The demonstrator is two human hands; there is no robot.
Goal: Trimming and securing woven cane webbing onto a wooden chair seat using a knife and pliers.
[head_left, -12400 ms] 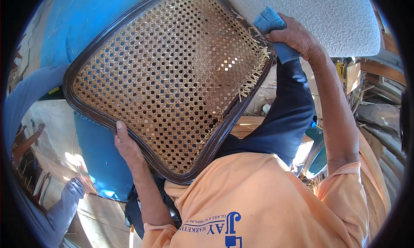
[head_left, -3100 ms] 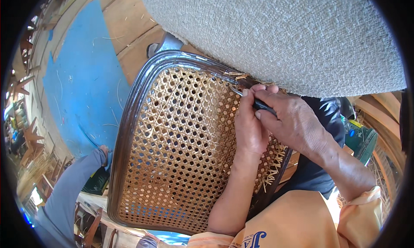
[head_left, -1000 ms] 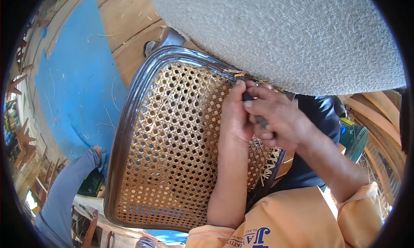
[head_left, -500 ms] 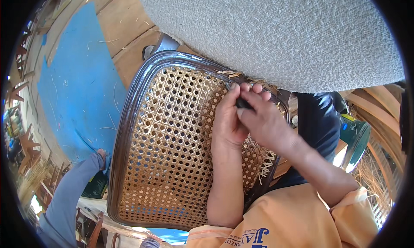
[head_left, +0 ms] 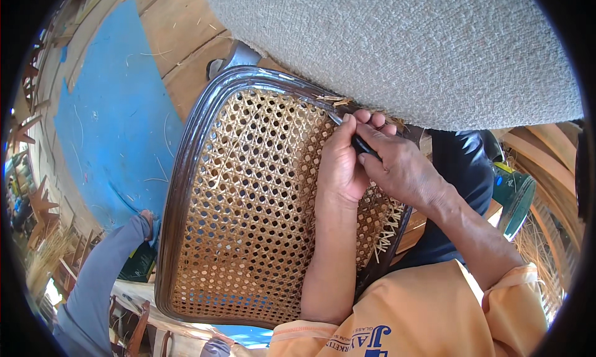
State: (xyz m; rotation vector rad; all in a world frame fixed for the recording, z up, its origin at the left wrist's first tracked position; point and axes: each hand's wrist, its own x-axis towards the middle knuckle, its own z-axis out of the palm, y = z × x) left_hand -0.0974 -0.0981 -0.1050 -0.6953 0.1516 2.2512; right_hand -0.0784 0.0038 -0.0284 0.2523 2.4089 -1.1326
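Note:
A cane-woven panel (head_left: 248, 189) in a dark brown wooden frame (head_left: 167, 245) lies across my lap, with frayed strands (head_left: 388, 236) along its right side. My right hand (head_left: 400, 168) is closed on a dark-handled tool (head_left: 366, 147), whose metal tip reaches the inner edge of the upper rim beside loose cane bits (head_left: 335, 100). My left hand (head_left: 341, 161) lies under and left of the right one, thumb pressed by the tool's tip, its fingers curled and partly hidden; exactly what they grip is unclear.
A grey textured cushion (head_left: 410, 47) borders the panel above. A blue sheet (head_left: 112, 140) lies on wooden boards (head_left: 186, 40) at the left. Another person's grey-clad limb (head_left: 105, 270) is at lower left. A green container (head_left: 515, 202), curved wooden pieces (head_left: 540, 152) and wood scraps surround me.
Since the oldest frame, the panel has turned, the blue pad has left my right hand, and both hands have met at the upper rim on the tool. Lately they shift slightly there.

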